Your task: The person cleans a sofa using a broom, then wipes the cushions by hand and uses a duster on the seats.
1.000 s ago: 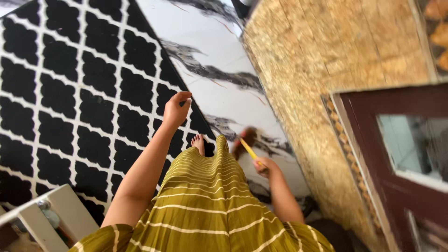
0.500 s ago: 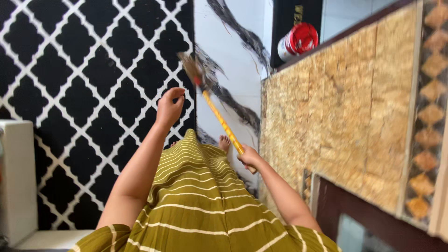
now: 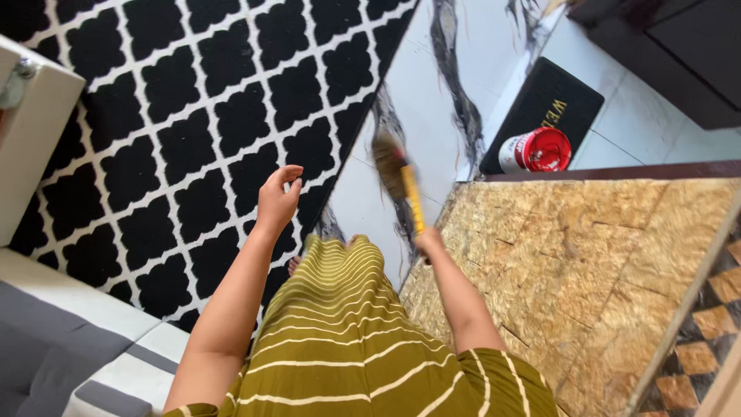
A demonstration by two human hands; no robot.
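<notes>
My right hand (image 3: pixel 428 242) grips the yellow handle of a small broom (image 3: pixel 400 181); its brown bristles rest over the white marble-patterned floor (image 3: pixel 421 93) next to the rug's edge. My left hand (image 3: pixel 276 199) hangs free above the black-and-white patterned rug (image 3: pixel 193 116), fingers loosely curled, holding nothing. My olive dress with pale stripes (image 3: pixel 340 332) fills the lower middle of the view, and a bare foot (image 3: pixel 295 266) peeks out beside its hem.
A tan stone-textured wall (image 3: pixel 587 262) rises on the right. A red can (image 3: pixel 536 150) lies by a black doormat (image 3: pixel 540 108) beyond it. White furniture (image 3: pixel 31 131) stands at the left, and a grey-and-white cushion (image 3: pixel 77 347) lies at lower left.
The view has swung, bringing the doormat and the whole can into sight. My right hand has drawn in close to the wall, and the broom head now lies nearer my feet.
</notes>
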